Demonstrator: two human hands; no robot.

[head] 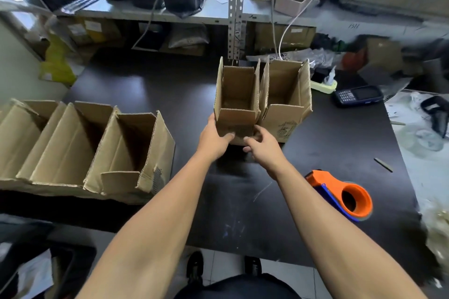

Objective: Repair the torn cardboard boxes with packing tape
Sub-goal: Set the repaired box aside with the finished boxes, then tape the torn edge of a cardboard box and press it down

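Dark tabletop [170, 85] fills the middle of the room, its surface glossy; a metal shelf [145, 11] runs along its far edge, loaded with dark bags and small cartons.

Row of large open boxes [73, 143] lies along the tabletop's left side, three in a line, touching one another, flaps up, edges ragged; the nearest one [136, 150] shows a bent front flap.

Two smaller boxes stand upright past the centre, side by side and touching; the right box [286, 94] sits on the tabletop, open at the top, print on its near wall.

The left small box [237, 94] is the one in hand; open top, flaps standing, near wall facing the person.

Both arms reach forward from the near edge; left hand [215, 139] grips the box's lower left corner, fingers round the side, thumb across the near wall; right hand [263, 144] has its fingers curled at the lower right corner, touching the card; whether it truly holds the box, cannot tell.

Orange tape dispenser [345, 195] lies on its side near the right forearm, well apart from both hands.

Dark handheld scanner [357, 96] lies at the far right of the tabletop; a pale power strip [324, 85] just beyond it.
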